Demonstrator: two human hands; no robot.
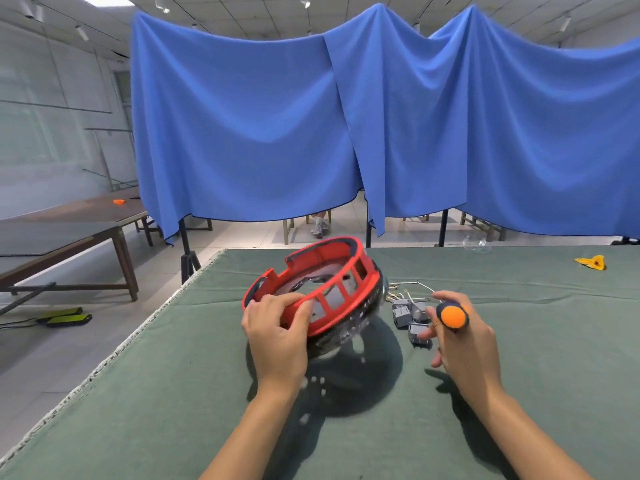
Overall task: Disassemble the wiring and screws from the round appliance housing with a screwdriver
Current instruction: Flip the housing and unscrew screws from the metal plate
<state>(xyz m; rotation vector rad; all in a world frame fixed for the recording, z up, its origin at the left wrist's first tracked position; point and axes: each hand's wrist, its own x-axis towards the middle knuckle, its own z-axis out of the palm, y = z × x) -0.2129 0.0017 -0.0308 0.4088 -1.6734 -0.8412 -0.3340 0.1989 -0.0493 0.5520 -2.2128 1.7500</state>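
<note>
The round appliance housing (pixel 332 285) has a red inner ring with rectangular openings and a dark speckled outer shell. It is lifted and tilted above the green table cloth (pixel 173 393), blurred by motion. My left hand (pixel 277 337) grips its near rim, thumb over the red edge. To the right, my right hand (pixel 464 341) holds a screwdriver (pixel 452 317) with an orange and black handle, butt end facing me; its shaft is hidden. Several small grey parts (pixel 408 315) and loose wires (pixel 412 289) lie between the housing and my right hand.
A yellow scrap (pixel 592 262) lies at the table's far right. Blue cloth (pixel 346 133) hangs behind the table. A dark wooden table (pixel 69 230) stands to the left. The table's left edge (pixel 114 348) runs diagonally beside my left arm.
</note>
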